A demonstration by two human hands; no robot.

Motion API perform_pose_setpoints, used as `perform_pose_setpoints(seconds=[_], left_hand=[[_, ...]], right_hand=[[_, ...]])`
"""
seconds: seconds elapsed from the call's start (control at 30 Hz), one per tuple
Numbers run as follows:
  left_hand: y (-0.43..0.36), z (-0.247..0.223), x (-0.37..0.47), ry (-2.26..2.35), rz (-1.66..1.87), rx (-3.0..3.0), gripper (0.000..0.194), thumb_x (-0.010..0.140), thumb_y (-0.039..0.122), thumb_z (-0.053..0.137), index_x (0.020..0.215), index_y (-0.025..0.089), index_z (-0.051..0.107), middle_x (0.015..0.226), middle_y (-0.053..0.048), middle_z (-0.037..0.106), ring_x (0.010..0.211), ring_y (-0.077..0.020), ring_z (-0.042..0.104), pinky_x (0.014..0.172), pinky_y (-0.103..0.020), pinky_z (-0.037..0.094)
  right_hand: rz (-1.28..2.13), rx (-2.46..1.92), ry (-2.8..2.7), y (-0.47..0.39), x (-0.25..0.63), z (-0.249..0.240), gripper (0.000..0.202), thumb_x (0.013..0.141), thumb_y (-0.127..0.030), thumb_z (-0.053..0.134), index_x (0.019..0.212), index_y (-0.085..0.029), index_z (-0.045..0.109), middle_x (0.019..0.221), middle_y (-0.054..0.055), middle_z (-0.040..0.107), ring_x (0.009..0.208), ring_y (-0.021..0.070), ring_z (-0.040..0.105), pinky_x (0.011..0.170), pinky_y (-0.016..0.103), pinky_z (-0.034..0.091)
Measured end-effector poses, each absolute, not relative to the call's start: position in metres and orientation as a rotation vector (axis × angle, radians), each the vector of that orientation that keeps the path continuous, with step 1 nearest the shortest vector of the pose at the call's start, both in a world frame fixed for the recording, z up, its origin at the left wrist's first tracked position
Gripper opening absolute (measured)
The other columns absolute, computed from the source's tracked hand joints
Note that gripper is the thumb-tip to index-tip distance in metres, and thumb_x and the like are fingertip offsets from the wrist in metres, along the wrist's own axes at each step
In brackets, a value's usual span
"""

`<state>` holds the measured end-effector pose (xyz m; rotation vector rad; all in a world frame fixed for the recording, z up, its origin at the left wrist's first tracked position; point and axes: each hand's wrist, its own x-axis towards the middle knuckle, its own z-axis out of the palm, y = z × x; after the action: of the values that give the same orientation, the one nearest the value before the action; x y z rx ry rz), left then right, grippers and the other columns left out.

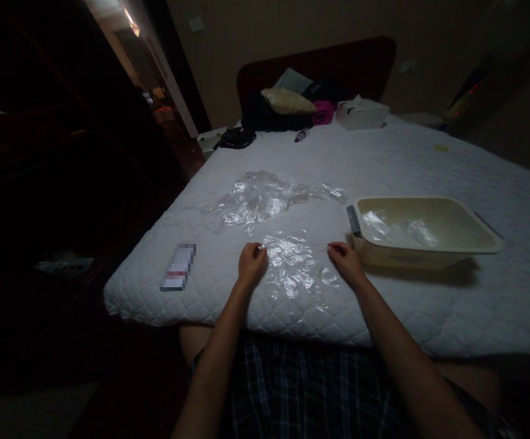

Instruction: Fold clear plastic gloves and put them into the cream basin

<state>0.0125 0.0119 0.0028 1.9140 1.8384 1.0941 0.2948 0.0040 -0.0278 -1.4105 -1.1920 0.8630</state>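
Note:
A clear plastic bag [292, 268] lies spread on the white quilted bed in front of me. At its left edge my left hand [252, 262] is closed, thumb and fingertips together on the plastic. Near the bag's right side my right hand [344, 261] has its thumb and fingers drawn together; whether plastic is between them is too small to tell. Beyond the bag lies a crumpled heap of clear plastic [260, 198], stretching to the right. To the right of my right hand stands a cream basin [429, 259] with grey handles and some clear plastic inside.
A phone-like object [179, 268], blurred out, lies at left on the bed [146, 292]. Toward the headboard [365, 61] are a pillow [287, 102], dark and pink cloth, a white box [363, 114] and a small bottle [300, 135]. The bed's front edge meets my lap.

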Motion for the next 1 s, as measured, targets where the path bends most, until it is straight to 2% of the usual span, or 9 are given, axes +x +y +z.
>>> perform_pose_setpoints(seconds=[0.1,0.2,0.33,0.5,0.77,1.0], left_hand=[[-0.001,0.018,0.032,1.872,1.157,2.043,0.016,0.081,0.029,0.047,0.086,0.017,0.057,0.084,-0.006,0.056,0.083,-0.0172,0.052,0.077,-0.03,0.042],[-0.022,0.033,0.068,1.538,0.912,2.431,0.017,0.084,0.026,0.042,0.084,0.018,0.058,0.087,-0.007,0.057,0.087,-0.0176,0.05,0.08,-0.031,0.04],[-0.048,0.037,0.125,1.123,0.457,2.861,0.022,0.085,0.027,0.042,0.079,0.016,0.06,0.083,-0.009,0.057,0.085,-0.0204,0.05,0.073,-0.033,0.039],[-0.061,0.019,0.168,1.087,0.332,2.968,0.018,0.082,0.023,0.048,0.082,0.012,0.062,0.082,-0.012,0.057,0.086,-0.0235,0.05,0.072,-0.037,0.039],[-0.062,0.009,0.176,1.239,0.303,2.901,0.015,0.079,0.01,0.047,0.08,0.01,0.062,0.079,-0.013,0.058,0.08,-0.0221,0.053,0.071,-0.036,0.039],[-0.058,0.029,0.155,1.316,0.53,2.704,0.018,0.082,0.021,0.046,0.077,0.014,0.062,0.078,-0.009,0.06,0.077,-0.0193,0.054,0.071,-0.032,0.041]], right_hand=[[0.883,-1.391,-1.164,0.004,0.294,-0.027,0.034,0.064,-0.041,0.062,0.086,-0.015,0.061,0.067,0.001,0.057,0.055,0.0108,0.049,0.048,0.023,0.039],[0.932,-1.354,-1.095,0.005,0.295,-0.03,0.033,0.065,-0.04,0.061,0.087,-0.016,0.059,0.063,-0.001,0.054,0.051,0.0095,0.047,0.046,0.021,0.037],[0.976,-1.317,-0.987,0.006,0.297,-0.033,0.034,0.063,-0.041,0.062,0.087,-0.016,0.057,0.061,-0.002,0.055,0.05,0.0092,0.048,0.045,0.021,0.039],[0.989,-1.323,-0.924,0.006,0.295,-0.032,0.036,0.061,-0.043,0.062,0.084,-0.016,0.056,0.059,-0.002,0.056,0.049,0.0095,0.049,0.045,0.021,0.039],[0.986,-1.335,-0.955,0.004,0.295,-0.031,0.032,0.064,-0.042,0.06,0.083,-0.016,0.057,0.06,-0.001,0.056,0.05,0.0095,0.05,0.044,0.021,0.04],[0.979,-1.343,-0.966,0.003,0.294,-0.029,0.031,0.064,-0.041,0.06,0.083,-0.016,0.057,0.061,-0.001,0.056,0.051,0.0097,0.051,0.045,0.021,0.041]])
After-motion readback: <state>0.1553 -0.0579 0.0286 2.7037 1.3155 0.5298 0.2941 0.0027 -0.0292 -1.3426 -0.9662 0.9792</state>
